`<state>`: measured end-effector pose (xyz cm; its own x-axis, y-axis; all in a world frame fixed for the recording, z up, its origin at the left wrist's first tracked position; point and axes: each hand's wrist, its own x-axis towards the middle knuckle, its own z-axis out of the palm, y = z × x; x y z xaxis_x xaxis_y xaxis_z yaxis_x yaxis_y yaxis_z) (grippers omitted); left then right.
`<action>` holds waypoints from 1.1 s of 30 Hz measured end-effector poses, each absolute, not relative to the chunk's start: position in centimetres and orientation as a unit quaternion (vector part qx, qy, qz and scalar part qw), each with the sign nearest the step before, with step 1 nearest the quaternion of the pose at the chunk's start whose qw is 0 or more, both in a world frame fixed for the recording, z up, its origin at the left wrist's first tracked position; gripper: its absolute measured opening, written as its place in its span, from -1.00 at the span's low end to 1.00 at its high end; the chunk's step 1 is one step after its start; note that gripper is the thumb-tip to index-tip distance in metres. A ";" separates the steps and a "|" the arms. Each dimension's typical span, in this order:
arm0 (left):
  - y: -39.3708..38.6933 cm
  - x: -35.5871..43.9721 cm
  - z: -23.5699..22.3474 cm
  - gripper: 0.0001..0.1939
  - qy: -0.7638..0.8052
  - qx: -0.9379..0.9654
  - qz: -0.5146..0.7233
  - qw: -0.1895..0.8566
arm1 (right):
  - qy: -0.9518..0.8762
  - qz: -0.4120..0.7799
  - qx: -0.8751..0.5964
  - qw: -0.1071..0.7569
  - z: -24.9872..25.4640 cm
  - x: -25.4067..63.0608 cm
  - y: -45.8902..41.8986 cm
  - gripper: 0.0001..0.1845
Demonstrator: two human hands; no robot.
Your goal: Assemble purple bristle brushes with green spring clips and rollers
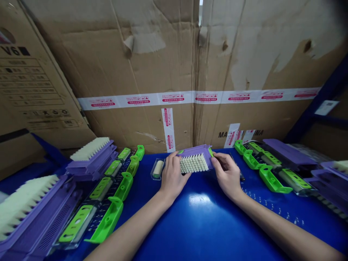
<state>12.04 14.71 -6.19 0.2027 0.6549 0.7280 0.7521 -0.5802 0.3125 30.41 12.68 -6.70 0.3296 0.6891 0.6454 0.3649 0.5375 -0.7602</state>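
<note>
A purple brush with rows of cream bristles is held above the blue table, its bristles turned toward me. My left hand is closed around its left end, thumb along the lower edge. At the other end, the fingertips of my right hand pinch the brush beside a small bright green part. Whether something small is also between those fingers is hidden. Just left of my left hand lies a clear case with a cream roller-like piece inside. A thin dark tool is partly hidden behind my right hand.
Purple brush bodies with cream bristles stand at left, and more purple parts at right. Green curved pieces and green-topped clear cases line both sides. Small screws dot the blue table. Cardboard walls the back.
</note>
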 end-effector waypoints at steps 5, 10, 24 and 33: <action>14.7 12.3 -6.2 -0.42 -0.477 -0.761 -0.436 0.057 | -0.685 -0.012 -0.422 0.594 -6.1 30.0 11.8 -0.75; 14.6 12.4 -6.5 -0.25 -0.481 -0.771 -0.412 0.065 | -0.726 -0.083 -0.376 0.570 -5.7 29.5 11.3 -0.51; 14.7 12.5 -5.9 -0.22 -0.539 -0.740 -0.389 -0.101 | -0.730 0.044 -0.416 0.541 -7.3 29.2 11.9 -0.21; 15.0 12.7 -6.1 -0.18 -0.479 -0.808 -0.342 -0.026 | -0.713 0.116 -0.461 0.515 -6.7 29.3 12.3 -0.15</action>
